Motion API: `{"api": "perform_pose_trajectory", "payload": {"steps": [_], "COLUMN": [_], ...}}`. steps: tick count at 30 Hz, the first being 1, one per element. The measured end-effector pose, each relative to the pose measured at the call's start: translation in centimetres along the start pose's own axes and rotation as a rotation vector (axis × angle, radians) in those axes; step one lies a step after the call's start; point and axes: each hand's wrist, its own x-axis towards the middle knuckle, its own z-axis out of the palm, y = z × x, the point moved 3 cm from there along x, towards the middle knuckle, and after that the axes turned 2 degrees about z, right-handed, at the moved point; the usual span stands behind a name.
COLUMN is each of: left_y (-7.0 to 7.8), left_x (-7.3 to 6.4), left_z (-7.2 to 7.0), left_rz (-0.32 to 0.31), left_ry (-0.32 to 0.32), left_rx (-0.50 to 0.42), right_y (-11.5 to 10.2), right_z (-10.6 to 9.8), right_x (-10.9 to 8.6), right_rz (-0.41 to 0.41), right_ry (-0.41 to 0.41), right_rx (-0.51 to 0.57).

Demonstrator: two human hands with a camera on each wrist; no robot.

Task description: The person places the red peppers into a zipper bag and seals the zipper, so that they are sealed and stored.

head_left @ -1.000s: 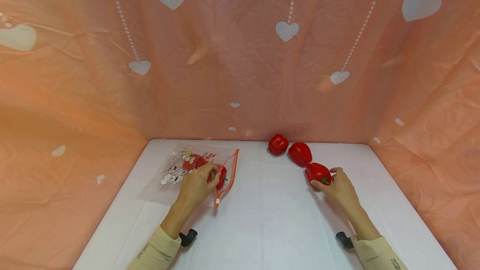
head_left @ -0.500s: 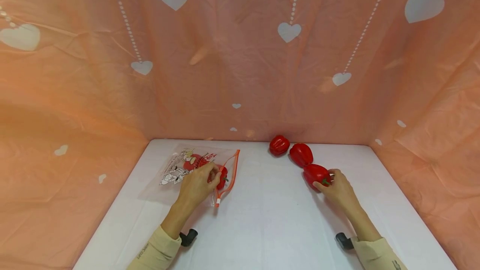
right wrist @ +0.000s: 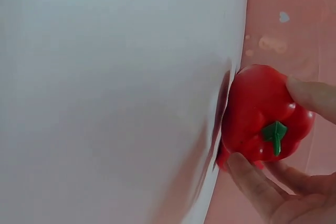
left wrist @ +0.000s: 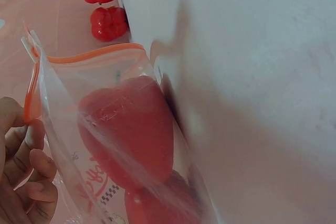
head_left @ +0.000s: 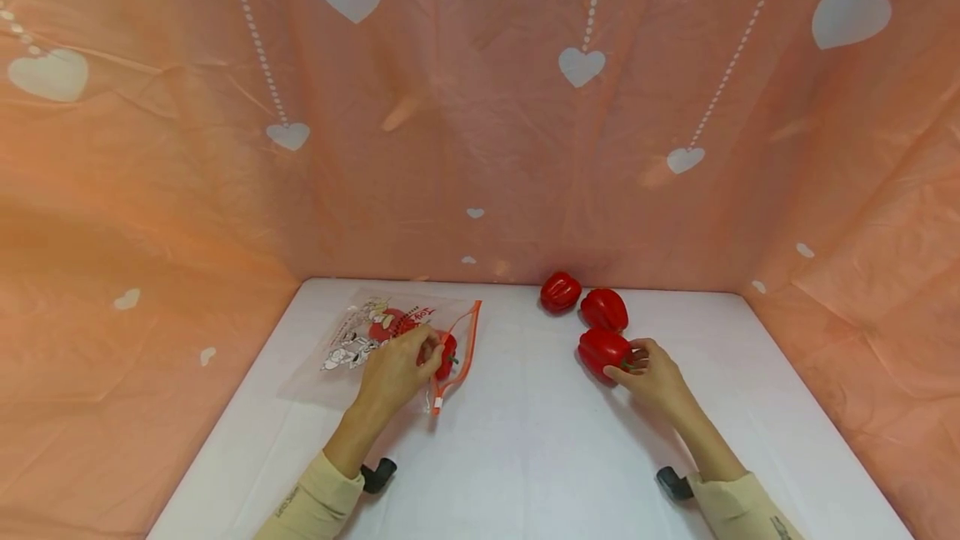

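My left hand (head_left: 399, 363) pinches the orange zip edge of a clear printed zip bag (head_left: 335, 382) at its mouth, which gapes. Inside the bag are red bell peppers; the left wrist view shows one pepper (left wrist: 128, 129) near the opening and part of another pepper (left wrist: 157, 203) behind it. With fingers and thumb, my right hand (head_left: 658, 377) grips a red bell pepper (head_left: 600, 351) by its stem end, low over the table. Its green stem (right wrist: 275, 132) faces the right wrist camera. Whether this pepper touches the table, I cannot tell.
Two more red bell peppers lie at the back of the table: one pepper (head_left: 604, 309) just behind the held one, the other pepper (head_left: 560, 292) near the back edge. The white table (head_left: 517, 457) is enclosed by an orange curtain (head_left: 450, 148) printed with hearts.
My right hand has moved left, bringing the gripped pepper with it in front of the two loose peppers. The left hand keeps its hold on the bag, almost still.
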Motion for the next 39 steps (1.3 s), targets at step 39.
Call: {"api": "perform_pose_trajectory", "payload": {"steps": [39], "left_y": [0.1], "left_x": [-0.1], "left_z": [0.4], "left_rz": [0.054], "left_ry": [0.010], "left_rx": [0.051], "right_y": [-8.3], "right_z": [9.5], "right_x": [2.1], "right_rz": [-0.235], "right_ry": [-0.096], "right_rx": [0.092]}}
